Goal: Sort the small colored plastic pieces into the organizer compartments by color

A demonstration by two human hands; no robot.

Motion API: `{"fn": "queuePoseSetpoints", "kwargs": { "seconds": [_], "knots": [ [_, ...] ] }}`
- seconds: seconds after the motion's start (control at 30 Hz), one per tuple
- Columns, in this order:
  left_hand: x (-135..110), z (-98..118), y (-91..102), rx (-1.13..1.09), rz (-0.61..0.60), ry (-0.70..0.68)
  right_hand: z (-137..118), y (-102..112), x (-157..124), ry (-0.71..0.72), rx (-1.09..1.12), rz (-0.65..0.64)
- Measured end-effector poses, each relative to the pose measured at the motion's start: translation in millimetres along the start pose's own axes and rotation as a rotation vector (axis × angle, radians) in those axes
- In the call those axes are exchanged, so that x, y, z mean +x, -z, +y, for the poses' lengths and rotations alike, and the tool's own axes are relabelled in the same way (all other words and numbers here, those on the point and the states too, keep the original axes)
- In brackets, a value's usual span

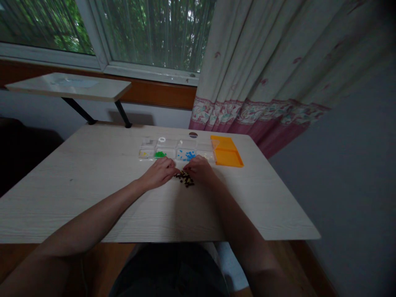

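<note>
On the tabletop (93, 177), the left hand (159, 172) rests just left of the one pile of dark beads (185, 178), fingers curled toward it. The pile stretches roughly left to right. The right hand (199, 169) touches its far right edge and is the nearer of the two. Whether either hand pinches a bead cannot be told. Beyond the pile stand four clear boxes (176, 149), and beyond it to the right lies one orange tray (227, 152).

The room is dim; daylight enters only from the window (148, 33) behind the table (93, 194). Corners are dark, edges bend, details look soft.
</note>
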State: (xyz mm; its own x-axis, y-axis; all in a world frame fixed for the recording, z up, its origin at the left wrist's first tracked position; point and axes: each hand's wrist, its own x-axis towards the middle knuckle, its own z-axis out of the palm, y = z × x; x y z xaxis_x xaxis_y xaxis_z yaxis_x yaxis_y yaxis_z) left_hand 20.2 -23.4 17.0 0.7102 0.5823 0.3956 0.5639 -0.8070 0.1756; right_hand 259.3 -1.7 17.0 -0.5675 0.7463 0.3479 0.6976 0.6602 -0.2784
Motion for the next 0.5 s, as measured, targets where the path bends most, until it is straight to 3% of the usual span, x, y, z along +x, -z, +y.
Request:
{"fn": "queuePoseSetpoints", "kwargs": {
  "seconds": [0.2,0.5],
  "knots": [
    [-0.4,1.7,-1.5,0.012,-0.046,-0.048,-3.5,-1.3,1.5,0.002,-0.017,-0.061],
    [-0.4,-0.1,-2.0,0.010,-0.040,-0.014,4.4,4.6,-3.7,0.025,0.069,-0.033]
  ]
}}
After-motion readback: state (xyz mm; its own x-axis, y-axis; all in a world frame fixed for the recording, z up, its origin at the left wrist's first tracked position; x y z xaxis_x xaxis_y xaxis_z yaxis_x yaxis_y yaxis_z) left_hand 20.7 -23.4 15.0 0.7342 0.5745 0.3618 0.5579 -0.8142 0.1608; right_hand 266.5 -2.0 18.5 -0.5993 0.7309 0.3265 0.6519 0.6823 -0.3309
